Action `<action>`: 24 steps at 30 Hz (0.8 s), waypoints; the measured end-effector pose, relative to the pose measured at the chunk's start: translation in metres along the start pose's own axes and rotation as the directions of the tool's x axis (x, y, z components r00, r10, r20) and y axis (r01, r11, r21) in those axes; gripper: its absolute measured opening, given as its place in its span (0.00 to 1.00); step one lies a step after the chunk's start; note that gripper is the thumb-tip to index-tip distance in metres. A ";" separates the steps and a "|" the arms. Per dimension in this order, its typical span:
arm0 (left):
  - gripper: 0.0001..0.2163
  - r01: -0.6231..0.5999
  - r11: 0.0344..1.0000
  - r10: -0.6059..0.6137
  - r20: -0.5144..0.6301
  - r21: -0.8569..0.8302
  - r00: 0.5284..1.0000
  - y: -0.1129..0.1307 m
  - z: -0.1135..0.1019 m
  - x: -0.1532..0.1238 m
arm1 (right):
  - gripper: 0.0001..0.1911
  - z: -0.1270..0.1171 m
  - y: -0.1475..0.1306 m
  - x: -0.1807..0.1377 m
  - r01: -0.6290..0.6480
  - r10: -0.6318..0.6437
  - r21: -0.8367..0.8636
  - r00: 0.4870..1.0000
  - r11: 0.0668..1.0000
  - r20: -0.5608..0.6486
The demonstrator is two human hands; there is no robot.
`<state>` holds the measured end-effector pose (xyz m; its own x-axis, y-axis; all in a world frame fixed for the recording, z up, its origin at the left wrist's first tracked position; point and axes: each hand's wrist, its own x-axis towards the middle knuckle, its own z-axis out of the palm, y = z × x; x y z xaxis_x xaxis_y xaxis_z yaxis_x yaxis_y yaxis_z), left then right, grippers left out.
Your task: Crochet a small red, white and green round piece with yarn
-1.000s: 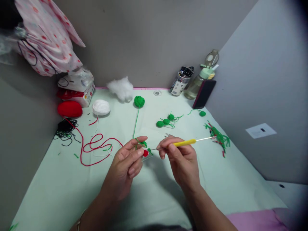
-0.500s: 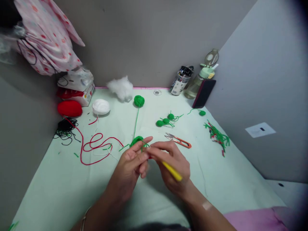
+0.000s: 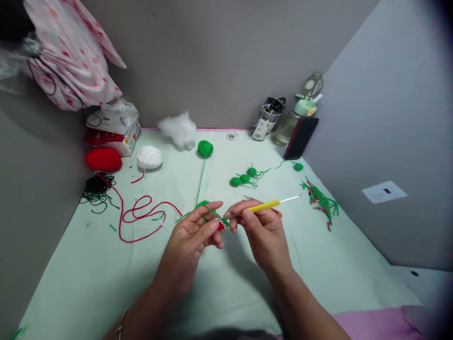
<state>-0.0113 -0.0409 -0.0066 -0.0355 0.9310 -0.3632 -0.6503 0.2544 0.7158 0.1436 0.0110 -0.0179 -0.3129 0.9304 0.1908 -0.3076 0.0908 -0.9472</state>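
Note:
My right hand (image 3: 267, 231) is closed around the yellow handle of a crochet hook (image 3: 264, 206). One metal end points out to the right, and the other reaches left to the work. Between thumb and fingers, my left hand (image 3: 194, 231) pinches a small red and green crochet piece (image 3: 221, 225), partly hidden by the fingers. Green yarn (image 3: 200, 184) runs from a green yarn ball (image 3: 205, 148) down to my left hand, where it loops over the fingers. Behind my right hand, orange-handled thread snips (image 3: 278, 213) lie mostly covered.
Red yarn (image 3: 141, 219) lies in loops at left, near a red skein (image 3: 103, 159), a white skein (image 3: 149, 157) and black yarn (image 3: 97, 184). Several small green balls (image 3: 245, 178) and yarn scraps (image 3: 322, 200) lie at right. A phone (image 3: 300, 138) and a bottle (image 3: 285, 126) stand behind.
My right hand has turned and shifted slightly right, so the hook now lies nearly level with its far end pointing right. More of the red and green piece shows.

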 end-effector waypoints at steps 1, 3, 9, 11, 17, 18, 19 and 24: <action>0.14 -0.001 1.000 0.001 0.001 0.000 1.000 0.000 0.000 0.000 | 0.09 0.000 -0.001 0.000 -0.017 0.017 0.025 1.000 1.000 -0.007; 0.14 -0.005 1.000 0.005 0.001 0.005 1.000 0.001 -0.001 0.000 | 0.10 0.001 -0.003 -0.001 -0.015 0.015 0.021 1.000 1.000 -0.017; 0.13 -0.114 0.987 0.118 -0.037 0.111 0.992 -0.005 -0.004 0.001 | 0.11 0.003 -0.008 -0.010 0.307 -0.295 -0.426 0.951 0.851 0.095; 0.14 -0.148 0.981 0.155 -0.049 0.124 0.987 -0.008 -0.004 0.001 | 0.13 0.004 -0.006 -0.013 0.470 -0.419 -0.564 0.879 0.679 0.227; 0.24 0.044 0.996 -0.045 -0.007 -0.078 0.999 -0.006 -0.001 -0.001 | 0.13 0.004 0.000 -0.014 0.590 -0.527 -0.718 0.769 0.370 0.361; 0.24 0.097 0.989 -0.097 0.011 -0.111 0.995 -0.004 -0.001 -0.001 | 0.12 0.004 -0.001 -0.013 0.546 -0.514 -0.684 0.810 0.484 0.283; 0.23 0.127 0.983 -0.126 0.017 -0.134 0.992 -0.002 -0.001 -0.001 | 0.11 0.003 -0.001 -0.012 0.479 -0.477 -0.618 0.859 0.623 0.185; 0.23 0.044 0.995 -0.046 -0.017 -0.089 0.999 0.001 -0.001 -0.001 | 0.09 0.004 -0.003 -0.003 0.246 -0.247 -0.262 0.969 0.933 0.031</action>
<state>-0.0126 -0.0417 -0.0067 -0.0190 0.9138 -0.4058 -0.7163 0.2707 0.6431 0.1420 0.0063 -0.0149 -0.2549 0.8679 0.4263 -0.1290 0.4064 -0.9045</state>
